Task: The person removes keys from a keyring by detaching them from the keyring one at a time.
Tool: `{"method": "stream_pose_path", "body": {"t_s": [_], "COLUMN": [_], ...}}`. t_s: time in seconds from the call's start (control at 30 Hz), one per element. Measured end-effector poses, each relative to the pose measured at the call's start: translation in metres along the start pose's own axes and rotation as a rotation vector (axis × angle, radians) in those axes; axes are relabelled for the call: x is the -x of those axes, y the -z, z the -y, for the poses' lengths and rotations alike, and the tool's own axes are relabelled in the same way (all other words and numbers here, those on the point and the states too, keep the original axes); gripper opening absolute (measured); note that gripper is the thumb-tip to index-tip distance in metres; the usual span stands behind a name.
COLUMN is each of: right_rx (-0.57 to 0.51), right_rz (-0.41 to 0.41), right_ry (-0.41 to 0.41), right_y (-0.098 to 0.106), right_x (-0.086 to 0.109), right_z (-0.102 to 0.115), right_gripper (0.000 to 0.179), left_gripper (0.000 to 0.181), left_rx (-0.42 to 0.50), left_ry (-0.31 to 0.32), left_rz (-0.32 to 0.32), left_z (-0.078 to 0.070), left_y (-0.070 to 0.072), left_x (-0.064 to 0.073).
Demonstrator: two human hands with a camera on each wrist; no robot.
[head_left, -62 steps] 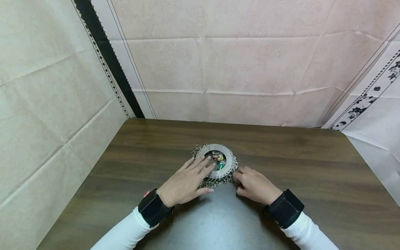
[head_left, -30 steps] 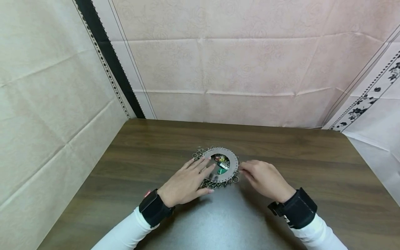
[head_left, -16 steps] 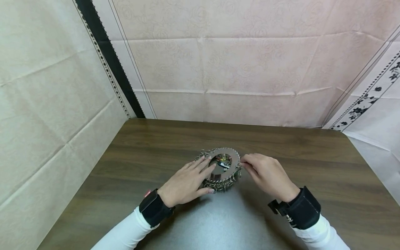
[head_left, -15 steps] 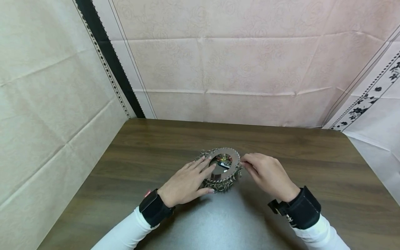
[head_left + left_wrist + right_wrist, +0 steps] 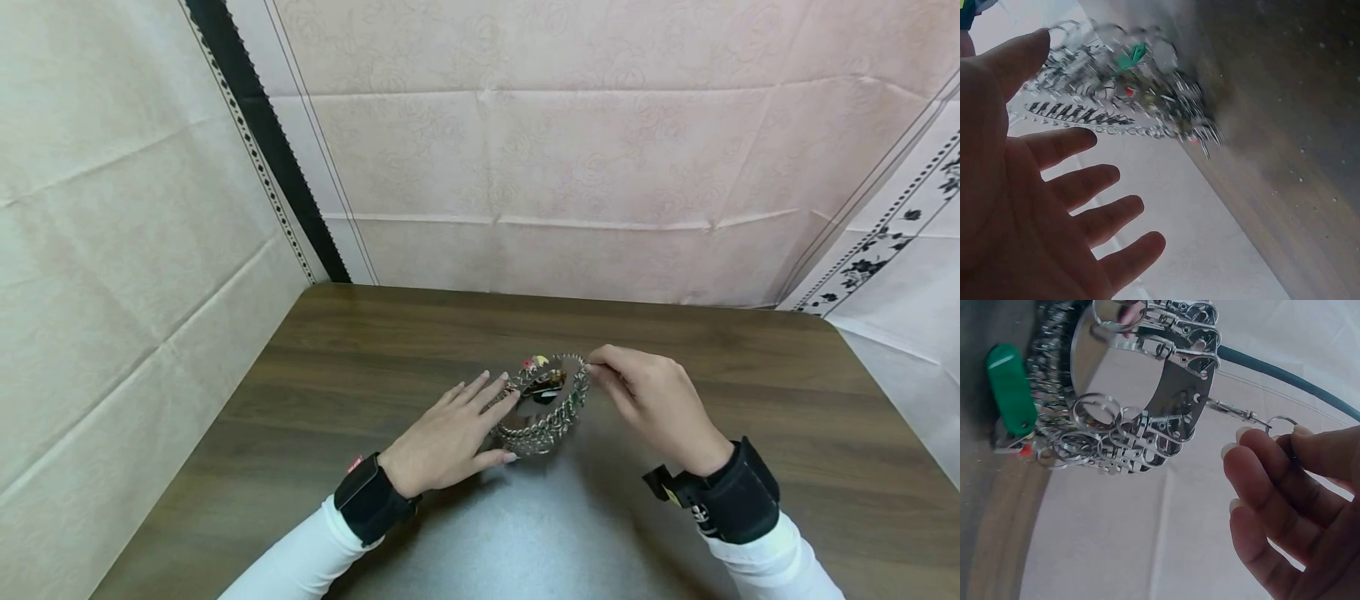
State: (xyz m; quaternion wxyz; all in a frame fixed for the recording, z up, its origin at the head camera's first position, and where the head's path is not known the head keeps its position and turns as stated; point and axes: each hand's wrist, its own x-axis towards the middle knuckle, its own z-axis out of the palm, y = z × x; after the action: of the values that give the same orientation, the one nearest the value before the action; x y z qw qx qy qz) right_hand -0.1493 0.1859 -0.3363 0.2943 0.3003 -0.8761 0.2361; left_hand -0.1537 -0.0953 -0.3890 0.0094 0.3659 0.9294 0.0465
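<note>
A ring-shaped metal plate (image 5: 1175, 394) carries several snap clips with split rings hooked round its rim. In the head view this clip-laden ring (image 5: 542, 435) stands tilted, its right side raised. My right hand (image 5: 660, 404) pinches the split ring (image 5: 1282, 417) of one clip between thumb and fingers; that clip is stretched taut from a hole in the plate. My left hand (image 5: 446, 442) lies spread at the left side of the ring, fingertips right at the clips and curled round nothing. A green tag (image 5: 1010, 387) hangs among the clips in the right wrist view.
The ring is over a dark brown wood-grain table (image 5: 390, 333). Red and yellow bits (image 5: 535, 363) show at the ring's far side. Pale cloth (image 5: 600, 158) hangs behind the table's back edge, and more cloth (image 5: 150, 250) covers the left side.
My right hand has turned and moved up and to the right, and the ring, flat before, has tilted with its right side lifted. My left hand has stayed in place.
</note>
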Motion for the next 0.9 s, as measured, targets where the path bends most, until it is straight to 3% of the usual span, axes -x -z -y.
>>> {"method": "stream_pose_path", "body": {"t_s": [0.57, 0.73, 0.9], "right_rx": [-0.032, -0.032, -0.037], "right_rz": [-0.074, -0.062, -0.064], "right_ry": [0.043, 0.042, 0.05], "right_y": [0.013, 0.017, 0.019], "right_x": [-0.011, -0.015, -0.017], "right_z": [0.01, 0.013, 0.015], "right_gripper": [0.017, 0.017, 0.016], "left_gripper": [0.078, 0.079, 0.07], "left_rx": [-0.004, 0.015, 0.024], "left_ry": [-0.029, -0.028, -0.036], "left_rz": [0.005, -0.001, -0.047], "left_z": [-0.002, -0.004, -0.007], "left_y": [0.005, 0.012, 0.023], "left_x": [0.001, -0.002, -0.009]}}
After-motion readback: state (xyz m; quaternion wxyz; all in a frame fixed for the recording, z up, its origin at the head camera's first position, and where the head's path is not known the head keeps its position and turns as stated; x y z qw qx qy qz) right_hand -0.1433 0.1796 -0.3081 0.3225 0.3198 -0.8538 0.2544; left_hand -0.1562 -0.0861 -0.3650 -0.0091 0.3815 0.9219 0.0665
